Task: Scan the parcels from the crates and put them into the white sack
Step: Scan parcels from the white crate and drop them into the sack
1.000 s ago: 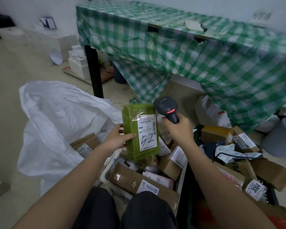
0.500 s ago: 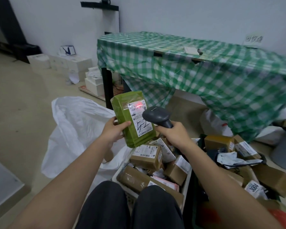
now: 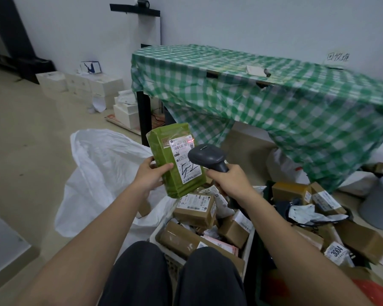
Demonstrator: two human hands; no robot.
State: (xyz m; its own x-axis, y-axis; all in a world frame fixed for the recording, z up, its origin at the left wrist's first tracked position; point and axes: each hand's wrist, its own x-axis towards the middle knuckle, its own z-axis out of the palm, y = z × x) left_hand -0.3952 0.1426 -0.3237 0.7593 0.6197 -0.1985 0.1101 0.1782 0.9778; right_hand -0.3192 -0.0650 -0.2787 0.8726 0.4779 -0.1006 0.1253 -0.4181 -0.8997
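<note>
Head cam, fwd-down, close.

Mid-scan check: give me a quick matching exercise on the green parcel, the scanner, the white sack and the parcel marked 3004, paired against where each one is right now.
Things:
1. green parcel
2. scanner
3. white sack
4. parcel marked 3004

Places:
A. lying open on the floor, on the person's left
B. gripped by the handle in the right hand
C. among the cardboard boxes in the pile on the right
D. held up in the left hand, label toward the camera

Pairs: 1-D, 2-B, 3-A, 4-C
</note>
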